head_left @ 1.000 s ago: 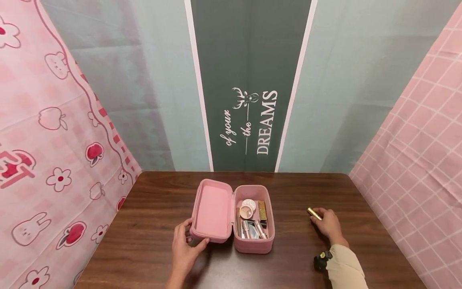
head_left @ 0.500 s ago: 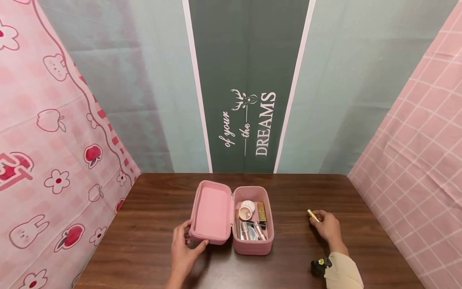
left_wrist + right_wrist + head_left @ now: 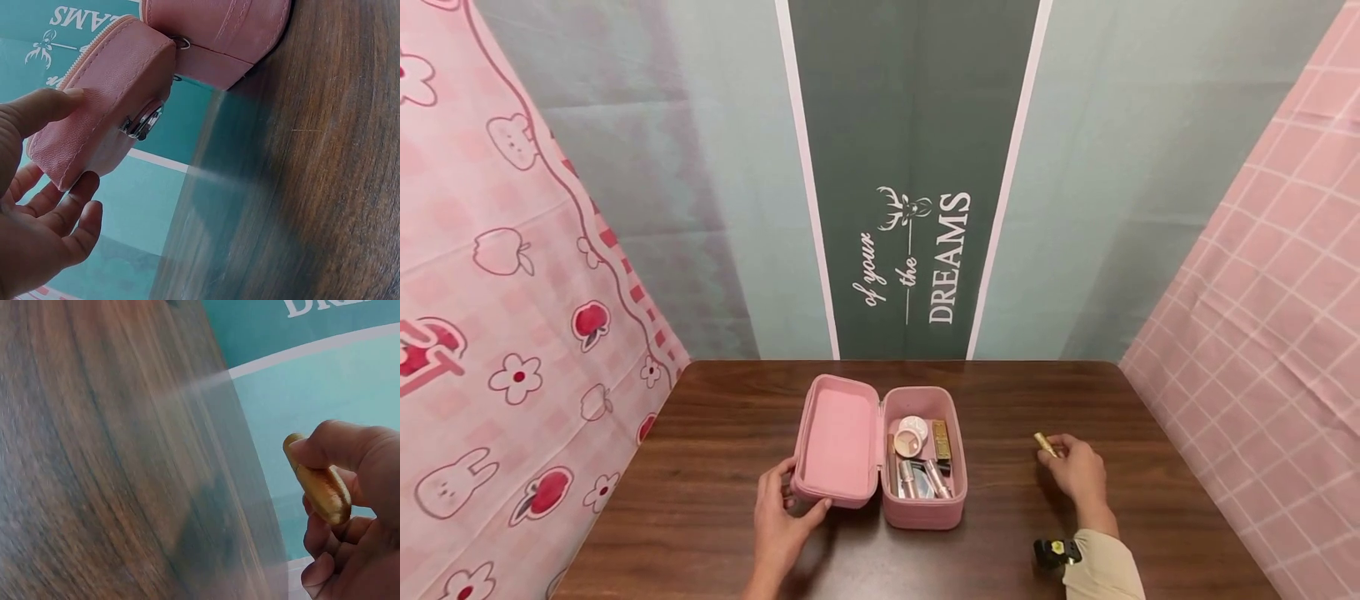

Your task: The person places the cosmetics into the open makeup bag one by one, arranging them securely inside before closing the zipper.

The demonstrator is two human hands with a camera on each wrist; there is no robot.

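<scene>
A pink makeup case (image 3: 925,518) stands on the table with its lid (image 3: 838,442) swung out to the left. My left hand (image 3: 786,521) grips the lid's front left corner. In the left wrist view the thumb lies on the stitched side of the lid (image 3: 119,81) and the fingers curl beneath it. Off to the right, my right hand (image 3: 1078,471) pinches a gold lipstick tube (image 3: 1045,444) above the table. The right wrist view shows the tube (image 3: 319,484) slanting between thumb and fingers. Inside the case lie two pinkish metallic tubes (image 3: 908,479), a round compact (image 3: 909,442) and a gold item (image 3: 942,439).
The case stands on a dark wooden table (image 3: 737,400). Behind the table hangs a green cloth (image 3: 910,100) with white lettering. Pink patterned cloth (image 3: 512,317) borders the left side and pink checked cloth (image 3: 1262,333) the right.
My right hand has drifted a little left with the lipstick tube, its wrist turning slightly. My left hand keeps its hold on the lid. The head view has shifted slightly.
</scene>
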